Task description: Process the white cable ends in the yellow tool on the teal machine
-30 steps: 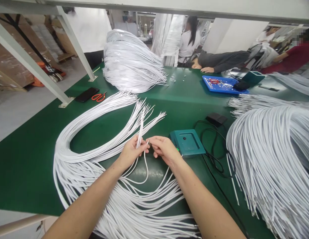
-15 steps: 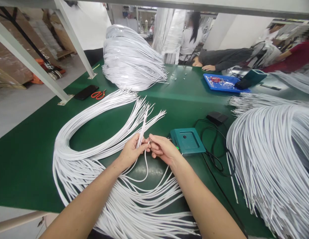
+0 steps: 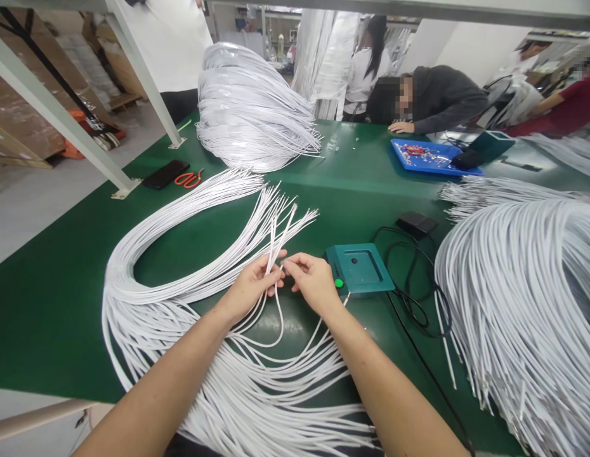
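My left hand (image 3: pixel 254 282) is closed around a few white cables (image 3: pixel 272 238), whose ends stick up above the fingers. Another cable (image 3: pixel 278 311) loops up from below to the same fingers. With thumb and forefinger pinched, my right hand (image 3: pixel 316 279) is at the tip of a cable between the two hands; the exact detail there is too small to make out. Just right of that hand stands a teal device (image 3: pixel 361 270) with a green button (image 3: pixel 339 283). A large fan of white cables (image 3: pixel 257 387) lies beneath my forearms and curves away to the left.
A coiled cable bundle (image 3: pixel 252 108) stands at the back; another bundle (image 3: pixel 514 285) lies at right. Orange-handled scissors (image 3: pixel 188 179), a black phone (image 3: pixel 165 174), a blue tray (image 3: pixel 419 166) of small parts and a black cord (image 3: pixel 412 279) lie on the green table. Co-workers are across it.
The held cable ends have spread apart, one leaning right. My right hand has turned slightly, uncovering the green button. A co-worker across the table has raised their upper body.
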The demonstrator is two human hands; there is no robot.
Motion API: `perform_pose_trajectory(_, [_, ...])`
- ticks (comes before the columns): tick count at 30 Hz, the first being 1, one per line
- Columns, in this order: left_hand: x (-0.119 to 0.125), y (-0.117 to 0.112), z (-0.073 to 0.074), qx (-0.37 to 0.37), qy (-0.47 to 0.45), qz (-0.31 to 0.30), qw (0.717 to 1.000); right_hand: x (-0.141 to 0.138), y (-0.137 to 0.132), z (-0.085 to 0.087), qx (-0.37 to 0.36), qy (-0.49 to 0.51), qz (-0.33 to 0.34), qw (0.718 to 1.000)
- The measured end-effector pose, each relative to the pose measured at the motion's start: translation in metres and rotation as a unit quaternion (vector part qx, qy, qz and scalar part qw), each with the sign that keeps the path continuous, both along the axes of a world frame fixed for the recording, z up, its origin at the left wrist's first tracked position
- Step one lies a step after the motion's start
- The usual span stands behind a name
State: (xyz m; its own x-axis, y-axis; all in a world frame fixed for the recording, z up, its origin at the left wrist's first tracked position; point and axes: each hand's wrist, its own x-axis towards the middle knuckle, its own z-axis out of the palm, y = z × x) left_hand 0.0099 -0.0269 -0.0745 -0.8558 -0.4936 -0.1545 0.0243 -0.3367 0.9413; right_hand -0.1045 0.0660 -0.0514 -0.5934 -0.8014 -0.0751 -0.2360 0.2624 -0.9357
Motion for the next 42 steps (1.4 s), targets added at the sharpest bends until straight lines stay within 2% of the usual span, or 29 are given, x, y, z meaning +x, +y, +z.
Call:
perform_pose_trajectory(2, [0.001,-0.001,0.000,0.062,-0.006,-0.010,0.998,0.003,0.002,-0.001,0.019,0.164,0.003,0.986])
perform_pose_trajectory(4, [0.002,-0.003,0.000,0.116,-0.016,-0.013,0.993,0.006,0.004,-0.003,0.036,0.329,0.008,0.944])
perform_pose_trajectory(6, [0.002,-0.005,-0.002,0.153,-0.020,-0.011,0.988,0.008,0.006,-0.004,0.045,0.450,0.033,0.891])
perform_pose_trajectory(9, [0.002,-0.007,-0.003,0.168,-0.022,-0.012,0.985,0.004,0.009,-0.002,0.039,0.542,0.096,0.834])
perform_pose_trajectory(11, [0.000,-0.007,-0.002,0.148,-0.023,-0.012,0.989,-0.003,0.010,0.003,0.036,0.558,0.121,0.820])
perform_pose_trajectory(13, [-0.002,-0.005,-0.002,0.097,-0.026,-0.001,0.995,-0.013,0.012,0.008,0.042,0.556,0.116,0.822])
perform_pose_trajectory(16, [-0.006,-0.003,-0.003,-0.019,-0.049,0.016,0.998,-0.029,0.016,0.012,0.082,0.540,0.099,0.831])
perform_pose_trajectory(18, [-0.008,-0.002,-0.006,-0.083,-0.070,0.012,0.994,-0.037,0.019,0.011,0.111,0.526,0.112,0.836])
perform_pose_trajectory(20, [-0.009,-0.002,-0.009,-0.116,-0.087,0.009,0.989,-0.041,0.021,0.008,0.120,0.513,0.133,0.839])
perform_pose_trajectory(24, [-0.010,-0.003,-0.014,-0.135,-0.104,0.010,0.985,-0.043,0.022,0.005,0.111,0.510,0.145,0.841])
perform_pose_trajectory(31, [-0.013,-0.003,-0.016,-0.139,-0.130,0.021,0.982,-0.044,0.019,0.002,0.099,0.522,0.127,0.837])
perform_pose_trajectory(39, [-0.014,-0.003,-0.018,-0.132,-0.130,0.012,0.983,-0.043,0.021,0.006,0.110,0.511,0.136,0.842])
perform_pose_trajectory(42, [-0.014,-0.003,-0.018,-0.134,-0.134,0.006,0.982,-0.046,0.023,0.005,0.112,0.538,0.075,0.832])
